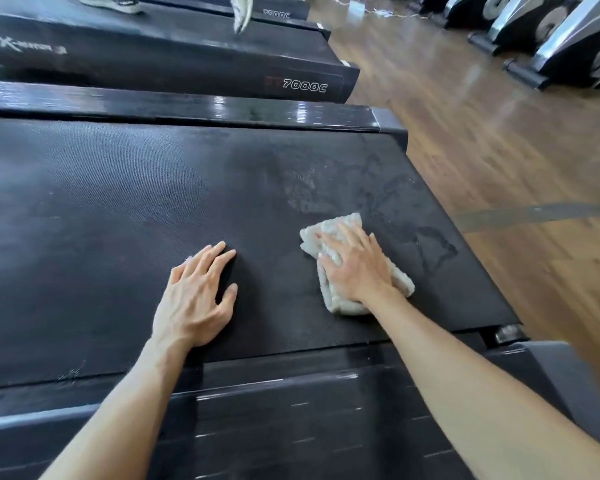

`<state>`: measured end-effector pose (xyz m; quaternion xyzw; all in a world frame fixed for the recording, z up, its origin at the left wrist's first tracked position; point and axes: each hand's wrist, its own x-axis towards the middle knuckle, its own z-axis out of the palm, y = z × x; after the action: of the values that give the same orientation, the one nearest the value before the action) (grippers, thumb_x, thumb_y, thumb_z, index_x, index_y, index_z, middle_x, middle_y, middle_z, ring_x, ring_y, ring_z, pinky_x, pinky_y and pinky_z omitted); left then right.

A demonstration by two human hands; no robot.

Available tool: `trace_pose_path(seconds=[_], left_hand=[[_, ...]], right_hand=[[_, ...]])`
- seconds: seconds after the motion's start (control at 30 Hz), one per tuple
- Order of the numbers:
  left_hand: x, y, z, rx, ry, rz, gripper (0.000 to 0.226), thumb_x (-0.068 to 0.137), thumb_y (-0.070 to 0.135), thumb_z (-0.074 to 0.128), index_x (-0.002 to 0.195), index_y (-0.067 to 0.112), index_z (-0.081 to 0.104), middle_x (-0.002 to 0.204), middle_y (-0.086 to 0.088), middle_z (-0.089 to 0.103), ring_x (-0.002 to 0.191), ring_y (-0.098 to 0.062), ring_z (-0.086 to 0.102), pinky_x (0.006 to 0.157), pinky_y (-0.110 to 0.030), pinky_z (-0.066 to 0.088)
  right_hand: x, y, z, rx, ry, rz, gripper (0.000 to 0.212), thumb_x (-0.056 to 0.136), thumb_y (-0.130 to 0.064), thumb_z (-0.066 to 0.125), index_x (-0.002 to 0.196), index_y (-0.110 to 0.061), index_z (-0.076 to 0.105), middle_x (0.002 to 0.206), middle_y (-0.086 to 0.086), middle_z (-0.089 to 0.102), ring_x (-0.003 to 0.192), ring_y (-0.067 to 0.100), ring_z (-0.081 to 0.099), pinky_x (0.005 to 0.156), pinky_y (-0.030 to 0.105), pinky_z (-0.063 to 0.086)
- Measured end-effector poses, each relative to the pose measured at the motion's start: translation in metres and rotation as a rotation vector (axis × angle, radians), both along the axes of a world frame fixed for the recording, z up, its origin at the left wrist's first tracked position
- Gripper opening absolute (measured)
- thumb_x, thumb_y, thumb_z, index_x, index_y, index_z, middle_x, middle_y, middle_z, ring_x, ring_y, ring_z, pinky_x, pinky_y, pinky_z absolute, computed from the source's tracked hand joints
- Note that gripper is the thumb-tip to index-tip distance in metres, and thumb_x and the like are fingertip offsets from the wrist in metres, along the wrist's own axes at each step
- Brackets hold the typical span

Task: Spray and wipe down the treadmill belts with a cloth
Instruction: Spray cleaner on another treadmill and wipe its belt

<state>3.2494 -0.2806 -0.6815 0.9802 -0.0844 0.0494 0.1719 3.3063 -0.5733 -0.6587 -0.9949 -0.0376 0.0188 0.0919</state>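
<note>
While my right hand (pixel 355 268) presses flat, fingers straight, on crumpled off-white terry cloth (pixel 340 303), cloth lies under palm on ribbed black belt (pixel 118 202), near damp streaks. Left hand (pixel 196 299) rests flat on belt, fingers spread, holding nothing.

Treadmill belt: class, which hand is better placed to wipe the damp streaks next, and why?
Right. The right hand already presses the cloth beside the damp streaks; the left hand rests bare on the belt.

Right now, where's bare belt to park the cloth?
The belt is bare left of the left hand, and between that hand and the cloth under the right hand. Wet streaks crowd the end by the wooden floor.
</note>
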Motion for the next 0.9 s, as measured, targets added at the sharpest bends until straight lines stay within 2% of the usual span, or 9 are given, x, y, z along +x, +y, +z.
trace_pose_path(seconds=[0.1,0.17,0.27,0.33,0.37,0.47,0.6,0.73,0.9], left_hand=[[0.000,0.002,0.000,-0.020,-0.012,0.016,0.066,0.090,0.053,0.032,0.152,0.032,0.038,0.164,0.014,0.027,0.153,-0.009,0.018,0.122,-0.034,0.015],[-0.001,0.001,0.000,-0.051,-0.007,0.010,0.066,0.091,0.054,0.033,0.152,0.031,0.040,0.164,0.014,0.028,0.153,-0.008,0.018,0.122,-0.031,0.013],[-0.003,0.002,0.004,-0.207,0.011,0.011,0.070,0.089,0.060,0.034,0.149,0.026,0.047,0.162,0.010,0.035,0.152,-0.009,0.022,0.125,-0.031,0.011],[0.001,0.000,0.019,-0.403,0.042,0.100,0.067,0.089,0.056,0.041,0.147,0.024,0.050,0.157,0.005,0.044,0.149,-0.017,0.033,0.124,-0.037,0.021],[0.005,-0.003,0.027,-0.452,0.016,0.130,0.063,0.089,0.050,0.045,0.145,0.023,0.052,0.153,0.003,0.048,0.145,-0.020,0.038,0.122,-0.039,0.026],[0.013,-0.040,0.052,-0.307,-0.146,0.101,0.045,0.088,0.034,0.054,0.131,0.022,0.061,0.140,0.005,0.058,0.131,-0.021,0.049,0.111,-0.042,0.037],[0.019,-0.115,0.065,-0.084,-0.061,0.042,0.046,0.092,0.044,0.047,0.129,0.022,0.062,0.131,0.004,0.061,0.123,-0.024,0.053,0.104,-0.039,0.039],[0.023,-0.149,0.053,-0.026,0.113,0.164,0.067,0.100,0.055,0.033,0.156,0.022,0.024,0.156,-0.003,0.035,0.144,-0.023,0.028,0.119,-0.039,0.020],[0.031,-0.162,0.035,0.127,0.086,0.167,0.082,0.085,0.052,0.020,0.155,0.010,0.021,0.161,-0.012,0.025,0.149,-0.030,0.017,0.123,-0.050,0.004]], right_hand=[[0.012,0.051,0.000,-0.081,-0.080,-0.076,0.047,0.101,-0.050,0.033,0.144,-0.040,0.049,0.158,0.002,0.035,0.148,0.030,0.020,0.121,0.048,0.013],[0.006,0.086,-0.001,0.009,-0.043,-0.027,0.051,0.102,-0.052,0.033,0.150,-0.040,0.044,0.164,0.005,0.027,0.153,0.031,0.010,0.124,0.050,0.004],[-0.002,0.103,0.017,0.445,0.123,0.058,0.058,0.102,-0.057,0.034,0.158,-0.042,0.032,0.173,0.003,0.006,0.158,0.020,-0.009,0.127,0.051,-0.009],[-0.005,0.069,0.036,0.792,0.009,-0.015,0.053,0.104,-0.048,0.038,0.156,-0.037,0.040,0.172,0.002,0.014,0.159,0.016,0.000,0.128,0.049,-0.002],[-0.006,0.040,0.040,0.807,-0.094,-0.092,0.049,0.106,-0.040,0.039,0.154,-0.034,0.045,0.170,0.001,0.022,0.159,0.016,0.007,0.129,0.047,0.001],[-0.017,-0.073,0.032,0.394,-0.273,-0.378,0.045,0.108,-0.031,0.041,0.152,-0.026,0.050,0.166,0.003,0.034,0.157,0.023,0.018,0.128,0.052,0.006],[-0.044,-0.158,0.002,-0.016,-0.049,-0.531,0.059,0.105,-0.056,0.030,0.161,-0.038,0.027,0.173,0.002,0.012,0.159,0.023,0.001,0.126,0.056,-0.002],[-0.051,-0.159,-0.012,-0.051,-0.036,-0.483,0.064,0.102,-0.064,0.023,0.162,-0.043,0.017,0.173,0.001,0.006,0.159,0.024,0.001,0.126,0.055,0.003],[-0.043,-0.159,-0.018,-0.111,-0.085,-0.454,0.067,0.102,-0.059,0.018,0.164,-0.034,0.016,0.172,0.013,0.007,0.159,0.031,0.006,0.128,0.049,0.000]])
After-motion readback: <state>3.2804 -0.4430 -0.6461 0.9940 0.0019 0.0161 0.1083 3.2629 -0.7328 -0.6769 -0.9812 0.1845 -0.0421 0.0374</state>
